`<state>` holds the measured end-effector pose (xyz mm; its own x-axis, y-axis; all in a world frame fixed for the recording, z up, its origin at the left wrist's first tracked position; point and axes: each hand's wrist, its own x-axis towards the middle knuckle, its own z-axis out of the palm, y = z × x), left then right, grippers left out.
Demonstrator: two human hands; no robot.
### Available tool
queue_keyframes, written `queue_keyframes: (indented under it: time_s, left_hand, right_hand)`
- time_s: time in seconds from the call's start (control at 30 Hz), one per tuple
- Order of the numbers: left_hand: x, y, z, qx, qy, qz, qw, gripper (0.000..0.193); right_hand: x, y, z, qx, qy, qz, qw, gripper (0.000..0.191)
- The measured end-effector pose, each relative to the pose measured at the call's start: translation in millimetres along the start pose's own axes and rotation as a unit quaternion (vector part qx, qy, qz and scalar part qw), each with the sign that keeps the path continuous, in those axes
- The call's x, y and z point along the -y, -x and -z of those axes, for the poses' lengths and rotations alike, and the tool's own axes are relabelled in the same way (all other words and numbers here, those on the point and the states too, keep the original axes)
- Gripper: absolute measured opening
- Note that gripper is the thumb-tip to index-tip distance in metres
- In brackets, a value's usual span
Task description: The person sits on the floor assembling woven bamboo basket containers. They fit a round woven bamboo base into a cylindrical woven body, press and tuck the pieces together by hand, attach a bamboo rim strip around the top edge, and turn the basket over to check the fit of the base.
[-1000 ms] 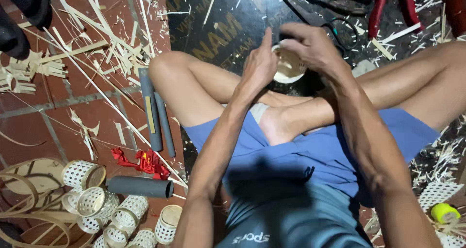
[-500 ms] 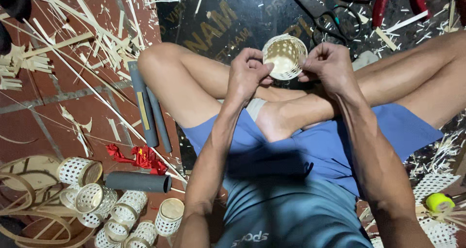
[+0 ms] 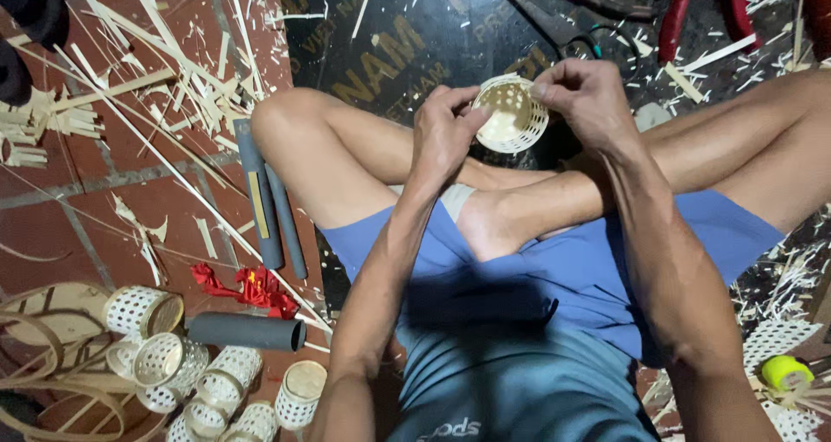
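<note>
Close by, small woven baskets (image 3: 216,381) and a grey tube (image 3: 247,331) lay on the brick floor (image 3: 78,217). Above the crossed legs, the left hand (image 3: 443,135) and right hand (image 3: 589,100) held a little round basket (image 3: 512,115), fingers closed on its rim. Farther off lay red-handled pliers (image 3: 675,9).

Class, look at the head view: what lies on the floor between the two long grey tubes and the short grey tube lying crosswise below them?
In the head view, a crumpled red scrap lies between the long grey tubes and the short grey tube, crossed by thin bamboo strips.
</note>
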<state>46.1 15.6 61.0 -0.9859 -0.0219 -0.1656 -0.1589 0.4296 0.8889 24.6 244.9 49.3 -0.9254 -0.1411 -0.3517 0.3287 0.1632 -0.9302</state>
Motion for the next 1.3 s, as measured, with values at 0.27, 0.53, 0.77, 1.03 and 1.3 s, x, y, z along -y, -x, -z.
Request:
queue_keyframes:
  time_s: [0.27, 0.53, 0.77, 1.03, 1.3]
  left_hand:
    - [2, -7, 8, 0.049, -0.031, -0.026, 0.998, 0.049]
    - [8, -26, -24, 0.057, -0.194, -0.072, 0.977, 0.043]
    - [12, -32, -21, 0.071, -0.197, -0.090, 0.974, 0.040]
    - [12, -32, -20, 0.069, -0.190, -0.154, 0.967, 0.042]
    - [10, -33, -16, 0.078, -0.186, -0.181, 0.963, 0.017]
  right_hand:
    - [16, 5, 0, -0.001, 0.110, 0.123, 0.986, 0.024]
    - [31, -12, -14, -0.006, 0.399, 0.297, 0.868, 0.025]
    - [23, -14, -8, -0.012, 0.416, 0.363, 0.834, 0.020]
    - [22, -15, -21, -0.079, 0.420, 0.355, 0.831, 0.028]
    - [18, -19, -22, -0.087, 0.433, 0.347, 0.827, 0.032]
